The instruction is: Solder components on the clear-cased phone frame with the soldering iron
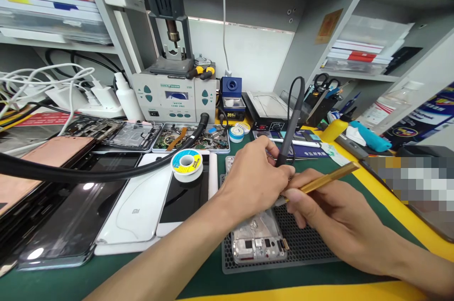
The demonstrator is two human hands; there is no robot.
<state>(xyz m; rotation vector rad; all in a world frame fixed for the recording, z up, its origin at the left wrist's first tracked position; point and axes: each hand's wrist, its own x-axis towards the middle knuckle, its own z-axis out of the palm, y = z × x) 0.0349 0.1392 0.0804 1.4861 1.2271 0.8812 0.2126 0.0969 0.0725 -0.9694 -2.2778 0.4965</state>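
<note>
My left hand (pixel 253 175) is closed around the black handle of a soldering iron (pixel 291 126), which stands nearly upright with its cable looping at the top. Its tip is hidden behind my fingers. Close beside it, my right hand (pixel 329 216) pinches gold-coloured tweezers (pixel 329 178); their working end is covered by the hands. Both hands meet above an opened phone frame (pixel 258 234), silvery with small parts along its near end. The frame lies on a black honeycomb-patterned mat (pixel 305 249), and my left hand and forearm hide its far part.
A solder spool (pixel 187 166) stands on phone panels left of my hands. A thick black hose (pixel 106 175) crosses the left side from a rework station (pixel 177 97). Behind are a tray of phone parts (pixel 191 137) and a small hot plate (pixel 269 107). A yellow bottle (pixel 333 129) stands right.
</note>
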